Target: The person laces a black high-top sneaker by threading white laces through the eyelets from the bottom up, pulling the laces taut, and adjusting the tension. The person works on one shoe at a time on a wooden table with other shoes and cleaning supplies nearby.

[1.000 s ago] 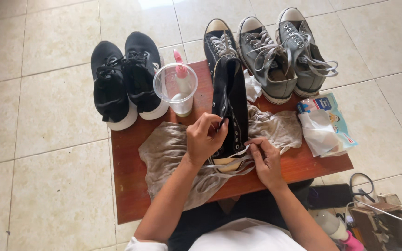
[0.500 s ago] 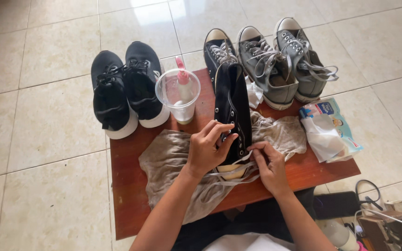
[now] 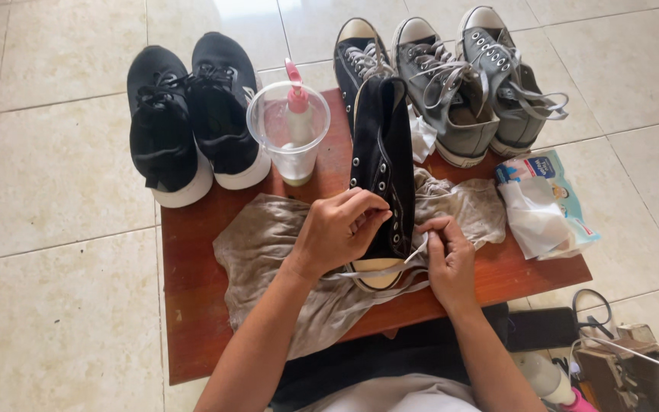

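A black high-top canvas shoe (image 3: 381,156) lies lengthwise on a grey cloth (image 3: 268,244) spread over a small red-brown wooden table (image 3: 192,320). My left hand (image 3: 339,230) rests on the shoe's eyelet row near the toe, fingers pinched at the lace holes. My right hand (image 3: 448,258) is just right of the toe and pinches the end of a white shoelace (image 3: 415,252), which runs under the toe toward the left hand.
A clear plastic cup (image 3: 290,137) holding a pink-topped spray bottle stands on the table behind the cloth. Two black sneakers (image 3: 192,114), a black low-top and two grey shoes (image 3: 467,91) sit at the far edge. A wipes packet (image 3: 547,206) lies right. Bags and cables (image 3: 619,358) are on the floor.
The view has shifted slightly. Both hands stay at the shoe's toe end; the right hand has drawn the white lace end a little outward.
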